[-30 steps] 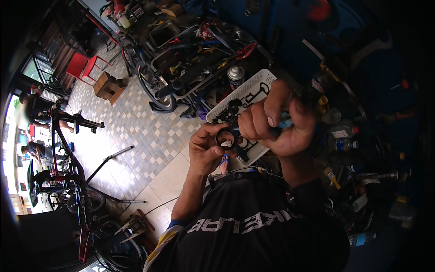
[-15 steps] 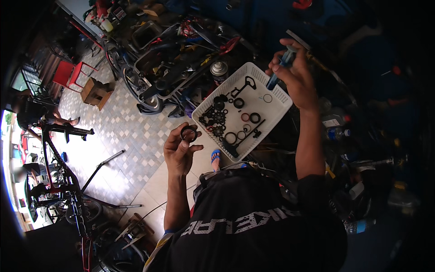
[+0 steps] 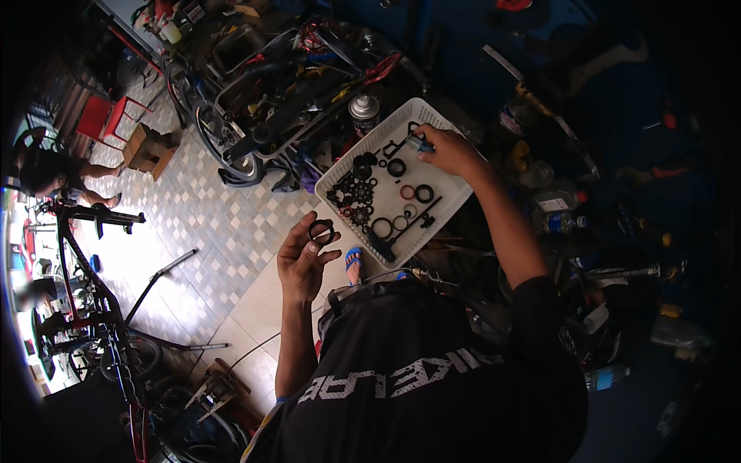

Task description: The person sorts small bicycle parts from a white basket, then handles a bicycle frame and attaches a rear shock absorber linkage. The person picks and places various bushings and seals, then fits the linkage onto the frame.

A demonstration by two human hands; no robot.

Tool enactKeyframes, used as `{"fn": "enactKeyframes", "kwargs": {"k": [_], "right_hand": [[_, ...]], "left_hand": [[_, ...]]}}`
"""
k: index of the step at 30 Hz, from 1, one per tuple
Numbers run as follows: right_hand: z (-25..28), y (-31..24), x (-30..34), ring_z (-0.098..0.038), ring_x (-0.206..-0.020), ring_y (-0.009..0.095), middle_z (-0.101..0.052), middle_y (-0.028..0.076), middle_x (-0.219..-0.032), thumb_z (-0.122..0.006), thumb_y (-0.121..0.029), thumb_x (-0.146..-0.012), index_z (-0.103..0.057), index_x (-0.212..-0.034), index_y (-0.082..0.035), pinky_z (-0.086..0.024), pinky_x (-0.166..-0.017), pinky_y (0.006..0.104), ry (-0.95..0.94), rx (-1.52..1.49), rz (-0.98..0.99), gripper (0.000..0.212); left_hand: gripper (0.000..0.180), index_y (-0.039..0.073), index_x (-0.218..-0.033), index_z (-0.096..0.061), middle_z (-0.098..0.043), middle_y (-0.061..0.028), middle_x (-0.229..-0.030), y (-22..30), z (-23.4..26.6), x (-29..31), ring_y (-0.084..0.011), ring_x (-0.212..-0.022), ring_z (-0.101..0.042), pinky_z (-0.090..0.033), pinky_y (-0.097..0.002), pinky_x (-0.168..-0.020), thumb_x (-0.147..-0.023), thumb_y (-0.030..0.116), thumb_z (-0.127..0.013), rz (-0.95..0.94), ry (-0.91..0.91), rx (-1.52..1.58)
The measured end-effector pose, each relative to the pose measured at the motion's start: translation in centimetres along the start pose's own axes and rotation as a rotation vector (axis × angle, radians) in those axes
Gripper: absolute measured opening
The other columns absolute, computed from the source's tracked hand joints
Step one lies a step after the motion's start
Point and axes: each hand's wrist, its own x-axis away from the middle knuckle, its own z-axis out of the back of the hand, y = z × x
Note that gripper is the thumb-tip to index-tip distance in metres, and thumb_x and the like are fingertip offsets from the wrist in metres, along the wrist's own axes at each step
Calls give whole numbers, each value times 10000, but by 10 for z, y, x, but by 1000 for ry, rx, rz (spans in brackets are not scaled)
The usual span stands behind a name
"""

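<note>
Left hand (image 3: 302,264) pinches a ring (image 3: 311,230), right hand (image 3: 451,157) a blue tool (image 3: 425,145), best held at the tray's (image 3: 448,194) one o'clock, off the parts (image 3: 360,192).

Blue object (image 3: 426,145) mostly hidden; tiny parts (image 3: 355,192) indistinct

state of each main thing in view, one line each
black round ring: pinched in left hand
small blue item: mostly covered by right hand
white perforated plastic basket: open-topped, holding loose dark parts
silver-topped spray can: upright
red chair: standing
blue sandal: worn
</note>
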Motion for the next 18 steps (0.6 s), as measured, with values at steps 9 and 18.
{"fn": "enactKeyframes", "kwargs": {"k": [9,18], "right_hand": [[-41,3,7,-678,-999,351,-654,156,-1102,-730,-163,-880,-584,-1223,-65,-547,-865,450,169,319,40,385],[-83,-46,51,-669,-986,275,-662,74,-950,-687,-137,-809,-706,-865,-94,-557,-826,424,-127,315,381,73]], "left_hand": [[445,1,-1428,-521,-662,-188,-1284,-6,-1,2,-320,-1151,-679,-599,-404,-909,-1014,134,-615,185,122,-101],[452,-46,-1440,-489,-637,-204,-1326,-7,-8,-7,-336,-1201,-650,-573,-425,-955,-1044,165,-548,209,103,-136]]}}
